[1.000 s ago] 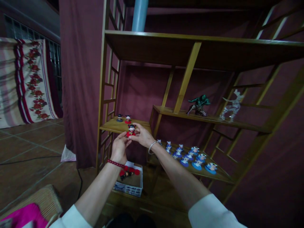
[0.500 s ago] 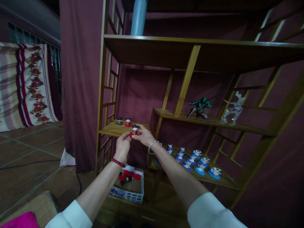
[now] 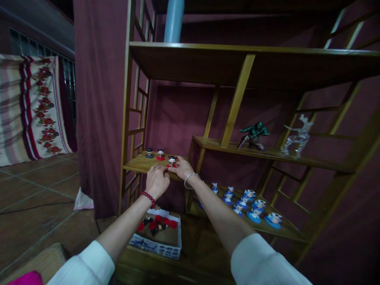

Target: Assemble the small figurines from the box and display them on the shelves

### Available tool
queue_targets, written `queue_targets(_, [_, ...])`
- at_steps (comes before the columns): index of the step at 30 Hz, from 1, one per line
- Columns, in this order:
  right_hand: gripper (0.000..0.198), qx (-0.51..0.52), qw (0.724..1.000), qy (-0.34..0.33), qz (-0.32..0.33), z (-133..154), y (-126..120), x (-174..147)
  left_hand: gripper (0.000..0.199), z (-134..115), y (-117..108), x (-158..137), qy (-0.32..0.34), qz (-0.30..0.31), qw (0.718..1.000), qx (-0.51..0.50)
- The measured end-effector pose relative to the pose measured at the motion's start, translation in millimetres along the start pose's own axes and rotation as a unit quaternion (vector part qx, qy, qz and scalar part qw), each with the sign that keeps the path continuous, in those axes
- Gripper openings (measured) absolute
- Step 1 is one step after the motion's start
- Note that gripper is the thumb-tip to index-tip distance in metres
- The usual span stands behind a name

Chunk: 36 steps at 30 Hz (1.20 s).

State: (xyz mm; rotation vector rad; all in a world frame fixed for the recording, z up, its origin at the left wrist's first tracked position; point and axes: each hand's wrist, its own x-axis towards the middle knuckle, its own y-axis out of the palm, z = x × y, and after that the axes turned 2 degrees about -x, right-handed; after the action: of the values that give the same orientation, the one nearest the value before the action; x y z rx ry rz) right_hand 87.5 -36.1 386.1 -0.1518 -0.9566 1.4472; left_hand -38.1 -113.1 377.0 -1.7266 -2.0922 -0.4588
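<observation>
A small doll figurine [image 3: 172,160] with black hair buns and a red base is on the narrow left shelf [image 3: 136,162], near its front edge. My right hand [image 3: 182,168] grips it from the right side, thumb at the base. My left hand [image 3: 157,182] is just left of and below it, fingers curled in at the shelf edge, holding nothing that I can see. Further back on this shelf stand a red-based doll figurine [image 3: 160,154] and a dark-based doll figurine [image 3: 149,153], both upright.
Below, an open box [image 3: 179,237] holds several red and black figurines. Several blue-based figurines [image 3: 254,213] stand on the lower right shelf. A green-and-brown figure [image 3: 254,135] and a clear deer figurine [image 3: 297,136] are on the middle shelf, a blue cylinder [image 3: 174,21] on the top one.
The doll figurine has moved slightly right onto the shelf in my right hand. My left hand has come off it, dropping a little and curling its fingers.
</observation>
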Motion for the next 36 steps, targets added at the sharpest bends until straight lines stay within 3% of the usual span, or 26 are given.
queue_targets(6, [0.052, -0.008, 0.999, 0.038, -0.012, -5, 0, 15, 0.019, 16, -5, 21, 0.047, 0.06, 0.995, 0.065])
queue_targets(18, [0.052, -0.086, 0.993, 0.064, -0.046, -18, 1, 28, 0.01, 29, -8, 48, 0.008, 0.083, 0.991, 0.102])
queue_targets(20, [0.052, -0.096, 0.991, 0.075, -0.047, -17, 2, 29, 0.003, 30, -5, 52, 0.025, 0.097, 0.985, 0.14])
queue_targets(22, [0.052, -0.112, 0.989, 0.088, -0.045, -13, 3, 30, 0.008, 31, -3, 55, 0.06, 0.124, 0.963, 0.234])
queue_targets(26, [0.047, -0.166, 0.977, 0.125, -0.047, -4, 5, 29, 0.033, 30, -1, 60, 0.094, 0.211, 0.861, 0.454])
queue_targets(29, [0.044, -0.184, 0.973, 0.131, -0.044, 0, 7, 30, 0.044, 30, -2, 62, 0.094, 0.246, 0.804, 0.533])
queue_targets(36, [0.044, -0.21, 0.966, 0.148, -0.037, -2, 11, 41, 0.051, 33, -1, 59, 0.111, 0.229, 0.786, 0.564])
